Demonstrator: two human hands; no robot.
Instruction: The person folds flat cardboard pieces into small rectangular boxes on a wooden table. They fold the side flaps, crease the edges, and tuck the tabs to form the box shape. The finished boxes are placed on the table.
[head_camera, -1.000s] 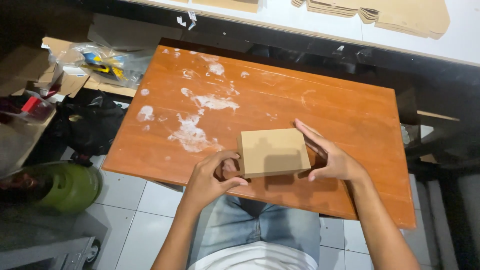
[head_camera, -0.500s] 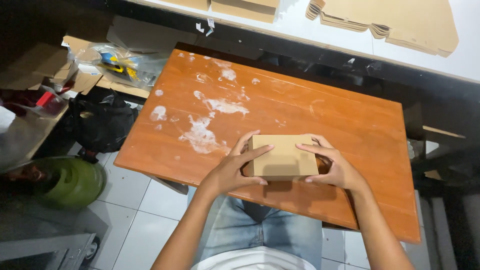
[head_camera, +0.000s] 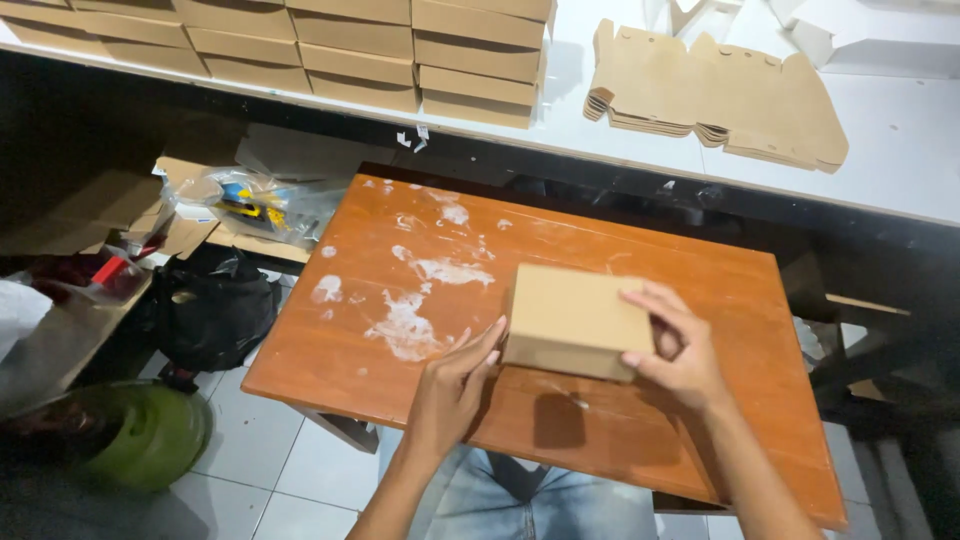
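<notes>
Closed cardboard box (head_camera: 573, 320) at frame centre, held above the orange counter (head_camera: 700, 440). Left hand (head_camera: 452, 388) presses its left side; right hand (head_camera: 678, 350) grips its right edge (palm-side fingers hidden).

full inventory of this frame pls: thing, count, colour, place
folded box: 1, brown, lifted above the table, between both hands
table: 1, orange-brown with white smears, centre
stacked boxes: many, brown, white shelf, top left
flat box blanks: one pile, brown, white shelf, top right
black bag: 1, floor, left of the table
green round container: 1, floor, bottom left
left hand: on the box's left side
right hand: gripping the box's right side
</notes>
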